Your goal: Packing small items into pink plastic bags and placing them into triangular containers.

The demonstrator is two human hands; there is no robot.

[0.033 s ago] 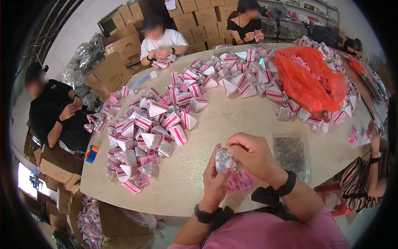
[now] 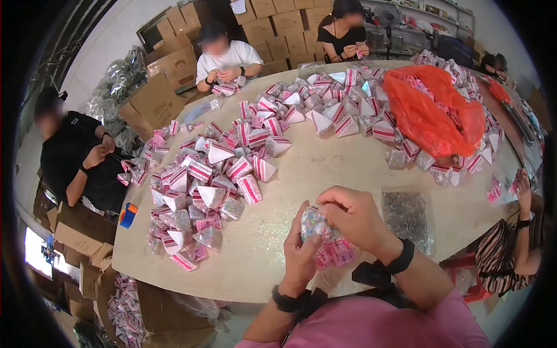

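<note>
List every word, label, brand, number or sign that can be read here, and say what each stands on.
No text is clear enough to quote.
Pink pieces near the held bag: print too small.
Pink-and-white labels on the piled packets: too small.
Cardboard box at upper left: marks blurred.
White paper by the stacked boxes: illegible.
Black shirt at left: small mark, unreadable.

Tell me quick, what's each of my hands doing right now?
Left hand: closed, holding the bag of small colourful bits.
Right hand: closed, pinching at the top of that bag.
</note>
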